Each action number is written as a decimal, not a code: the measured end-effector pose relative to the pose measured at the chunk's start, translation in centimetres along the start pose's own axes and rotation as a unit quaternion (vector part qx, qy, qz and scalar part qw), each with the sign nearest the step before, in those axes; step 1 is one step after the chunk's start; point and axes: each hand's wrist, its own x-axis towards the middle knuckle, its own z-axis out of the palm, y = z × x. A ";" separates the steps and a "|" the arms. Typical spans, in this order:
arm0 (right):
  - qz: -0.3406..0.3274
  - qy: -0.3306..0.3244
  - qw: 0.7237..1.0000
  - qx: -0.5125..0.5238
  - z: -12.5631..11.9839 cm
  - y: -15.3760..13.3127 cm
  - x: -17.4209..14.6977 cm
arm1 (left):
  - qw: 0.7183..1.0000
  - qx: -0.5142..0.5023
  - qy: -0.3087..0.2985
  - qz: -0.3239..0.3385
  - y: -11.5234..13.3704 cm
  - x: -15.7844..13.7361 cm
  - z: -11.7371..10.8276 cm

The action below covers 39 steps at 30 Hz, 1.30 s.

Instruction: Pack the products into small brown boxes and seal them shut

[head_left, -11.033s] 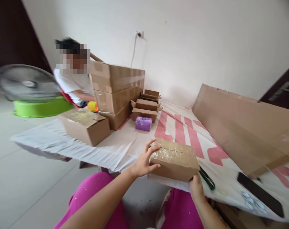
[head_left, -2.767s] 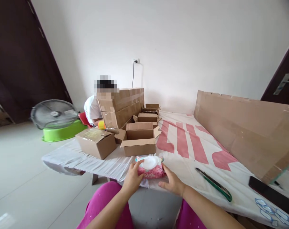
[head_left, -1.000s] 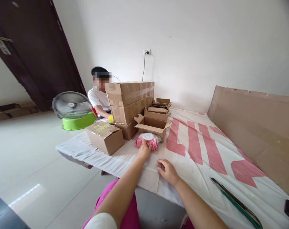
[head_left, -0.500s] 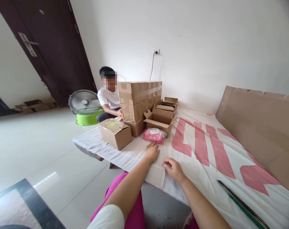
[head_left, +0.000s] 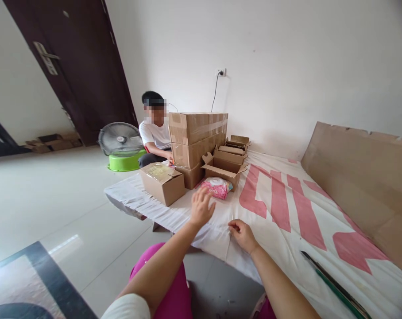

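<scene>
My left hand (head_left: 202, 208) is raised above the white cloth with its fingers spread, holding nothing. Just beyond its fingertips lies a pink soft pack (head_left: 217, 188), which looks like wet wipes. My right hand (head_left: 243, 235) rests near the front edge of the cloth (head_left: 217, 230). Its thumb and fingertips are pressed together; whether anything is pinched between them is hidden. Behind the pack stands an open cardboard box (head_left: 222, 172) with its flaps up. A taped carton (head_left: 164, 185) sits to the left of my left hand.
Taped cartons (head_left: 197, 128) are stacked at the back, with more open boxes (head_left: 237, 141) beside them. A person in a white shirt (head_left: 157, 135) sits behind the stack. A fan (head_left: 120, 139) stands over a green tub (head_left: 125, 161). A green-edged long tool (head_left: 335, 285) lies at right, near a cardboard sheet (head_left: 360, 181).
My left hand has lifted off the cloth and moved left, its fingers spreading. The fingertips of my right hand have come closer together. The view has shifted slightly.
</scene>
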 end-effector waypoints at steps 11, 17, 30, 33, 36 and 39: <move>-0.002 -0.002 1.000 0.004 0.1 -0.4 0.2 | 0.985 0.107 -0.049 -0.125 -16.2 3.4 -11.5; 0.008 0.004 1.000 0.011 0.0 -0.5 0.0 | 0.984 0.101 0.003 -0.148 -15.0 0.5 -11.1; 0.137 0.130 0.969 0.156 -1.7 -0.2 -0.7 | 0.999 -0.003 0.017 0.037 4.4 -7.7 -7.1; 0.130 0.152 0.964 0.176 -3.3 -2.0 -3.4 | 0.990 -0.052 0.061 0.116 9.0 -8.4 -4.9; 0.046 0.177 0.972 0.150 -4.5 -4.0 -6.8 | 0.975 -0.099 0.088 0.180 12.9 -8.9 -2.6; 0.005 0.225 0.971 0.082 -5.0 -4.5 -9.9 | 0.962 -0.121 0.098 0.226 15.3 -9.4 -0.9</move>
